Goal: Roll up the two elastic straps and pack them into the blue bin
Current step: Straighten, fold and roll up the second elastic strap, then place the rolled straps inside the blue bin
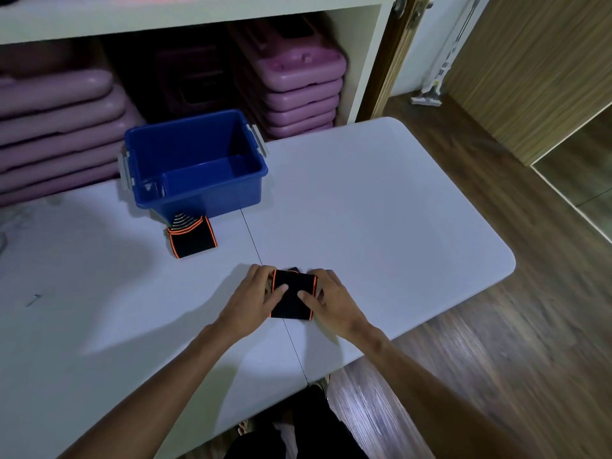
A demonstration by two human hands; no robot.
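A black elastic strap with orange edges [292, 304] lies partly rolled on the white table, near its front. My left hand [256, 294] grips its left side and my right hand [331, 298] grips its right side, thumbs pressed on top. A second black and orange strap [192, 240] sits rolled on the table, just in front of the blue bin [198, 193]. The bin stands open at the table's far side, and nothing shows inside it.
The white folding table [381, 210] has a seam down its middle and a rounded right edge. Behind it a white shelf unit [364, 44] holds stacks of purple plastic steps [298, 81]. Wooden floor [496, 359] lies to the right.
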